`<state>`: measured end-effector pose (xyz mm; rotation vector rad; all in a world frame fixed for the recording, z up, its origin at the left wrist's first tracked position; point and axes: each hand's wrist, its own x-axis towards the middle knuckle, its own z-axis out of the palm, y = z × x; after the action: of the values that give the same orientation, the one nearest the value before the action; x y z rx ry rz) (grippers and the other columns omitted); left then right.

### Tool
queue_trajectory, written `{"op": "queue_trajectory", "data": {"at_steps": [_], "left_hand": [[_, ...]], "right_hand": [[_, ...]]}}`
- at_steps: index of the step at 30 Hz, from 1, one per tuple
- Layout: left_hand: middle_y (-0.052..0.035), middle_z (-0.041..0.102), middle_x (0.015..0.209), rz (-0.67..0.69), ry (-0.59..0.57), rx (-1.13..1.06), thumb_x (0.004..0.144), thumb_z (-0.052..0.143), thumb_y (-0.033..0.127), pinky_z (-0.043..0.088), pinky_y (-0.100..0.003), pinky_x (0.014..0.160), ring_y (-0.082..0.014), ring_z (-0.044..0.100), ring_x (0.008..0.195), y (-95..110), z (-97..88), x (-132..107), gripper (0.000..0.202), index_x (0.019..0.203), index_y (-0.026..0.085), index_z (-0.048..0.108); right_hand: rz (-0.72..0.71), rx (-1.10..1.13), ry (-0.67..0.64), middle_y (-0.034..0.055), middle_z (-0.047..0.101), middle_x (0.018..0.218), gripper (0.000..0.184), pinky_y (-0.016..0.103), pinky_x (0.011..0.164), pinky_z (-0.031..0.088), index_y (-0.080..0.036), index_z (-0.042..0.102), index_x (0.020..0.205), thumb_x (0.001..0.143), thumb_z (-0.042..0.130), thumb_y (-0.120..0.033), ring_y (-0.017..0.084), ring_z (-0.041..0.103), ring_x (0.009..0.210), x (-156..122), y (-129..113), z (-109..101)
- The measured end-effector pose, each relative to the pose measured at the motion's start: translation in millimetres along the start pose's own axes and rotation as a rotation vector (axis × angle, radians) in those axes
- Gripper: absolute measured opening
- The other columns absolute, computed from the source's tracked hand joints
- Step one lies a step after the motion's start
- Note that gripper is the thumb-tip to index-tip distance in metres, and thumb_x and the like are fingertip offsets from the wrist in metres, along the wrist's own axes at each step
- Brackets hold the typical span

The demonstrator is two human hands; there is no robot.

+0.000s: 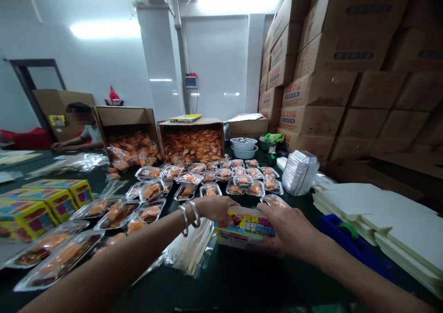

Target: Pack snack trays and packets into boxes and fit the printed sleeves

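Observation:
Directly before me on the dark green table stands a small printed carton [238, 240], yellow and blue with large coloured lettering. My left hand [216, 210], two silver bangles on its wrist, closes over the carton's left top edge. My right hand [289, 225] wraps round its right end. The carton's inside is mostly hidden by the hands. Just left of it lies a bundle of thin wooden sticks [192, 253] in clear plastic. Beyond my hands sit several foil trays of orange-coloured packets [211, 190], some stacked on others.
Finished-looking yellow cartons [41, 207] stand left. Two open cardboard boxes [192, 142] of orange packets stand behind. Right are stacked foil trays [299, 172], a blue tape dispenser [360, 246] and flat white cartons [391, 207]. Large boxes [318, 89] rise behind; another person [85, 130] sits far left.

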<state>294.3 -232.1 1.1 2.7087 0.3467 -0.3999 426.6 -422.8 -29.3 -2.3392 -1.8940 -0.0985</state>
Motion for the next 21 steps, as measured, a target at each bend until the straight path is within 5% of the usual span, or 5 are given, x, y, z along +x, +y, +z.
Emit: {"op": "queue_trajectory", "data": {"at_steps": [3,6,9,13,21], "left_hand": [[-0.0053,0.074,0.101,0.045,-0.032,0.050,0.080,0.062,0.018,0.053,-0.030,0.073,-0.0219,0.067,0.086,1.5,-4.3,6.9,0.039,0.119,0.021,0.065],[-0.0148,0.062,0.129,0.113,0.130,0.177,0.080,0.069,0.026,0.045,-0.048,0.098,-0.0316,0.059,0.112,-3.6,18.2,2.6,0.060,0.136,0.017,0.050],[-0.0167,0.047,0.145,0.202,0.384,0.380,0.082,0.068,0.016,0.031,-0.053,0.110,-0.0325,0.047,0.130,-21.4,48.2,6.7,0.067,0.143,0.017,0.040],[-0.0119,0.047,0.146,0.252,0.466,0.457,0.089,0.064,0.017,0.035,-0.052,0.109,-0.0313,0.046,0.132,-45.0,71.1,25.3,0.060,0.142,0.023,0.039],[-0.0089,0.046,0.147,0.258,0.463,0.268,0.092,0.057,0.015,0.036,-0.052,0.111,-0.0288,0.040,0.137,-47.5,66.4,7.3,0.057,0.144,0.025,0.037]], "right_hand": [[-0.049,-0.010,-0.006,0.0100,0.070,0.097,0.029,0.039,0.070,0.052,-0.018,0.061,0.103,0.079,0.073,-0.027,0.032,0.068,0.088,13.8,8.5,5.3],[-0.136,-0.087,0.054,0.0123,0.070,0.101,0.031,0.042,0.071,0.055,-0.015,0.061,0.110,0.082,0.071,-0.025,0.033,0.068,0.090,16.4,22.9,31.0],[-0.237,-0.250,0.337,0.0216,0.065,0.117,0.039,0.049,0.085,0.055,-0.008,0.056,0.125,0.088,0.062,-0.016,0.036,0.064,0.105,12.2,37.6,72.6],[-0.285,-0.361,0.635,0.0237,0.063,0.122,0.036,0.052,0.093,0.052,-0.007,0.056,0.127,0.091,0.054,-0.013,0.035,0.061,0.113,12.1,44.0,103.5],[-0.063,-0.311,0.516,0.0183,0.067,0.117,0.058,0.051,0.084,0.055,-0.015,0.061,0.128,0.073,0.081,-0.022,0.036,0.065,0.099,44.2,-4.0,97.0]]}}
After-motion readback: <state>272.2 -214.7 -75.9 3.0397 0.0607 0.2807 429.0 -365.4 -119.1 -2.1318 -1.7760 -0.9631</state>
